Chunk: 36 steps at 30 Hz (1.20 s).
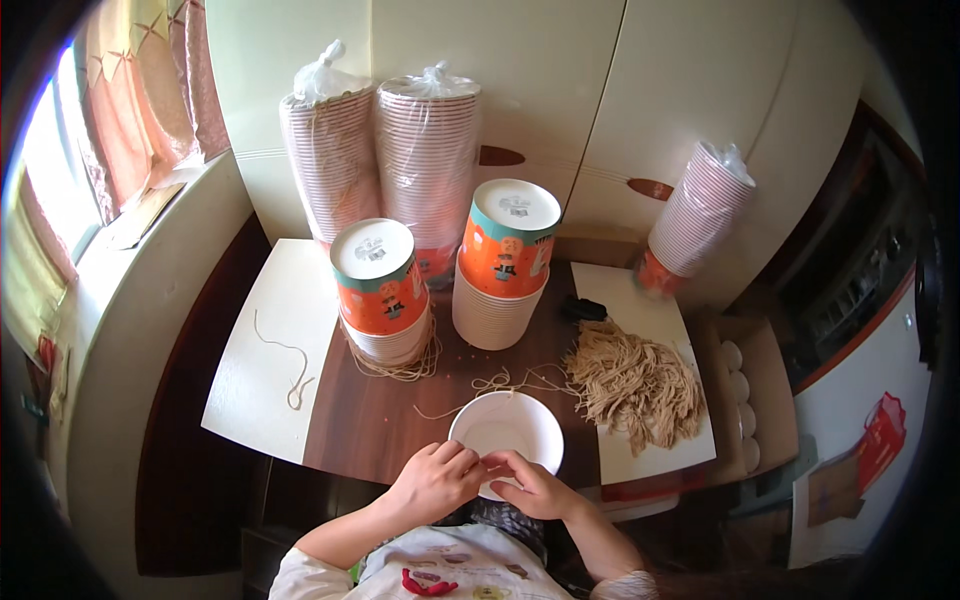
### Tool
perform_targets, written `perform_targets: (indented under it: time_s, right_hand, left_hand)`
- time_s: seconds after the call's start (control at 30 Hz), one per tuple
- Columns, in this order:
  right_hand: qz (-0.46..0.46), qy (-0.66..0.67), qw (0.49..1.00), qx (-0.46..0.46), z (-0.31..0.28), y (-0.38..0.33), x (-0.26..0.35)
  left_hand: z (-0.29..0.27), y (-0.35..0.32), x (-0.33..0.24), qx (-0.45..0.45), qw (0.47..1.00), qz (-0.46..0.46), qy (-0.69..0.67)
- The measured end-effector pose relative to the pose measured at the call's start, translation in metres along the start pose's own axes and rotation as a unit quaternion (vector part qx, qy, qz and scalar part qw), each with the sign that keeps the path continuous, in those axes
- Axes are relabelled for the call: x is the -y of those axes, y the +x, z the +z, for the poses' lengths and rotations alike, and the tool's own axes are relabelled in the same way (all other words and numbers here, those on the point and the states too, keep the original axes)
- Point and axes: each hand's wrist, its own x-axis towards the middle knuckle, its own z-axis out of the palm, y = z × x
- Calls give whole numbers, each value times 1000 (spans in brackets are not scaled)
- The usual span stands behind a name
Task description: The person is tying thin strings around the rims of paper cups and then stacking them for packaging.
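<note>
A white paper bucket (520, 422), its open mouth facing me, rests at the table's near edge. My left hand (440, 482) is closed at the bucket's near-left rim, fingers curled together. Its fingertips meet those of my right hand (532, 486), which is bent in a pinch over the near rim. Whatever lies between the fingertips is too small or hidden to make out. Thin tan cord (492, 383) loops at the far rim and trails over the brown tabletop toward a heap of tan cords (640, 385) on the right.
Two inverted bucket stacks, one left (378, 290) with cord around its base and one in the middle (508, 240), stand behind. Bagged stacks (330, 150) rise against the wall, another (700, 215) at right. A loose cord (298, 375) lies left; a cardboard box (775, 390) stands right.
</note>
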Motion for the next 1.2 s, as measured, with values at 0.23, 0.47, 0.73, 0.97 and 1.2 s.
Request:
perform_targets:
  time_s: [0.23,0.47,0.73,0.97,1.2]
  right_hand:
    - [40,-101,992,-59,-1,2,6]
    - [37,-142,981,-128,0,2,11]
    - [-11,-276,951,-141,-9,-1,-1]
    - [-28,-328,935,-128,6,-10,-10]
    - [-47,-379,917,-117,24,-13,-5]
  left_hand:
    - [-5,-4,-1,-18,999,-5,39]
    - [4,-5,-1,-56,998,-6,-3]
    - [35,-39,-8,8,915,-338,-220]
    - [66,-46,-7,-2,780,-468,-416]
    - [65,-53,-13,-67,868,-397,-290]
